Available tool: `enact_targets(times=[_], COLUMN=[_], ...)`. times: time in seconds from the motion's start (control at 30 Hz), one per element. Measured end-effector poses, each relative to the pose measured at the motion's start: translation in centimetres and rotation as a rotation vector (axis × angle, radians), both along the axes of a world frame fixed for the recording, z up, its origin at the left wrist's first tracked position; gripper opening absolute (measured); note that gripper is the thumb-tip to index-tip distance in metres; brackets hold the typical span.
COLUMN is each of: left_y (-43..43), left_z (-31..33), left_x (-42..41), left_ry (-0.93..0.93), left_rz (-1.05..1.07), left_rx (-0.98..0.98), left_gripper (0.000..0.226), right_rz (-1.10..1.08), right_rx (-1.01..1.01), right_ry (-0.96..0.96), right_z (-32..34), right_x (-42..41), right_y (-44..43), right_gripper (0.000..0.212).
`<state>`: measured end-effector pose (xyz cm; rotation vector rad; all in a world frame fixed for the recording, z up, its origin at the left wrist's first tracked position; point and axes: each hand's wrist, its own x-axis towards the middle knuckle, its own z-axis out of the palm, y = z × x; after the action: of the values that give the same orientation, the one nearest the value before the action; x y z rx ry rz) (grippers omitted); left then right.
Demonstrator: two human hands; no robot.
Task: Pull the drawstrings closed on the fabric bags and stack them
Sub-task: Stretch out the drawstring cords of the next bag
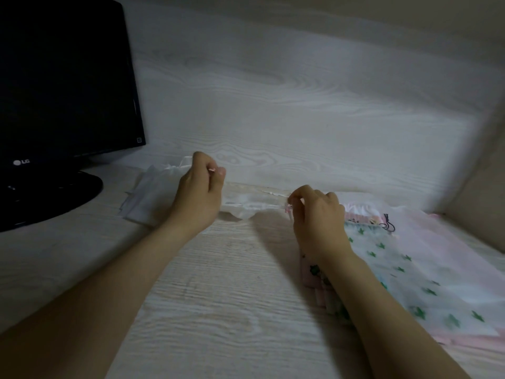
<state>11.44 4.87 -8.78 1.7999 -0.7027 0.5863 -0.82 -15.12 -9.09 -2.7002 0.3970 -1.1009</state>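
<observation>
A white fabric bag (pixel 248 206) hangs stretched between my hands just above the desk, its top gathered along a white drawstring (pixel 273 193). My left hand (pixel 198 192) pinches the string at the bag's left end. My right hand (pixel 318 214) pinches it at the right end. Behind my left hand lie several white bags (pixel 149 195) in a loose pile. To the right, a white bag with green stars (pixel 404 272) lies on top of a pink bag (pixel 448 242), with a pink patterned bag (pixel 363 214) with a black cord at their top.
A black monitor (pixel 62 77) on a round base (pixel 46 198) stands at the left. A pale wood-grain wall (pixel 300 91) runs close behind the bags, and a beige side panel (pixel 481 187) closes the right. The wood-grain desk (pixel 218 296) lies between my forearms.
</observation>
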Motion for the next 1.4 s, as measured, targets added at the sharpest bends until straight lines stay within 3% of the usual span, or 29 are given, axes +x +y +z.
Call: enact_targets(times=[0.17,0.33,0.47,0.53,0.63,0.73,0.8,1.0,1.17,1.23,1.3,1.4], left_y=[-0.3,0.3,0.0,0.4,1.1,1.0,0.9,1.0,0.5,0.5,0.4,0.1], left_z=[-1.1,0.1,0.3,-0.2,-0.5,-0.3,-0.2,0.0,0.3,0.5,0.6,0.6], left_x=[-0.4,0.0,-0.7,-1.0,-0.8,-0.9,-1.0,-0.9,-1.3,-1.8,-2.3,-3.0], left_ry=[-0.126,-0.191,-0.271,-0.255,-0.195,-0.205,-0.214,-0.233,-0.402,-0.355,-0.274,-0.237], left_rz=[-0.056,0.012,0.031,-0.037,-0.094,-0.121,-0.140,-0.056,0.089,0.130,0.169,0.168], left_rx=[0.381,0.493,0.625,0.608,0.574,0.564,0.566,0.563,0.581,0.584,0.605,0.594], left_gripper=[0.014,0.011,0.022,0.023,0.016,0.015,0.017,0.010,0.006,0.010,0.015,0.016], right_rz=[-0.074,-0.177,-0.230,-0.112,0.109,0.237,0.231,0.124,0.058,0.028,0.069,0.156], right_rx=[0.065,0.235,0.119,0.079,0.002,0.081,0.038,-0.014,-0.119,-0.180,-0.099,0.177], right_ry=[0.163,0.072,-0.062,-0.072,0.070,0.236,0.282,0.208,0.171,0.106,0.072,0.026], right_z=[-0.1,0.7,0.5,0.1,-0.5,-0.2,0.0,-0.2,-0.6,-0.6,-0.2,0.1], right_x=[-0.2,-0.1,0.1,-0.1,-0.4,-0.9,-1.0,-0.9,-0.5,-0.4,-0.5,-0.2], right_y=[0.9,0.4,0.2,-0.1,-0.5,-0.1,0.1,0.0,0.1,0.3,0.6,1.3], right_gripper=[0.040,0.039,0.038,0.042,0.050,0.018,0.007,0.014,0.016,0.013,0.013,0.014])
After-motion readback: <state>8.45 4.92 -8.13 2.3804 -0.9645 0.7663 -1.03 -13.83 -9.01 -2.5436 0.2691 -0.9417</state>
